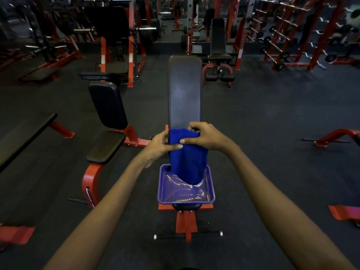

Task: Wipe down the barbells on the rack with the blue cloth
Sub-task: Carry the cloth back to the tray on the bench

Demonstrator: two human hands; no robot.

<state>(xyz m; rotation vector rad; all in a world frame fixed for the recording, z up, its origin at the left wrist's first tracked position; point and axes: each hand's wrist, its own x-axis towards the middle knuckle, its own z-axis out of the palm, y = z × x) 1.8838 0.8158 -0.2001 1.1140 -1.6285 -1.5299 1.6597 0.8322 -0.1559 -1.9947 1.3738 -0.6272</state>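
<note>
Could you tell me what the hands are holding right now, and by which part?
The left hand and right hand grip the blue cloth by its top edge.

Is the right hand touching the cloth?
Touching. Head view: the right hand pinches the cloth at its top edge, thumb on its front, fingers curled over it.

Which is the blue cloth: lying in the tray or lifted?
Lifted: the blue cloth hangs from the left hand and right hand, its lower end over the purple tray.

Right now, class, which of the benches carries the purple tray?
The centre bench with the long grey back pad; the purple tray sits on its seat.
</note>
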